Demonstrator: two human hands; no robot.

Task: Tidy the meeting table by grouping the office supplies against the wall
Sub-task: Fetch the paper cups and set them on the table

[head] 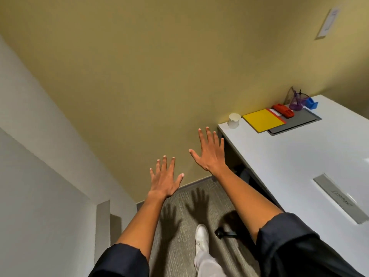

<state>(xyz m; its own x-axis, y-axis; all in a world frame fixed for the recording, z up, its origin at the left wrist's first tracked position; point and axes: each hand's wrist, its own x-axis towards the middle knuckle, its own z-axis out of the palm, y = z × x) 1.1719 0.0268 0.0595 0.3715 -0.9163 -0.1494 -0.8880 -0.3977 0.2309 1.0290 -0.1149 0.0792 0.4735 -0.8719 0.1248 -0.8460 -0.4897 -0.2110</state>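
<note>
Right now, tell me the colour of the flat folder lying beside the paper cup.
Yellow flat folder, clearest in the head view.

Dark navy sleeves (287, 242) are rolled up above both bare forearms; light trousers (209, 264) and a white shoe (201, 236) show below.

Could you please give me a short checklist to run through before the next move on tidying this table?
1. Left hand free: ok, fingers spread, holding nothing.
2. Right hand free: ok, spread, off the table.
3. Supplies at wall end: ok, paper cup, yellow folder, red stapler, purple mesh cup, blue item sit together.
4. Items touching the wall: cannot tell.
5. Rest of table checked: cannot tell, partly out of view.
</note>
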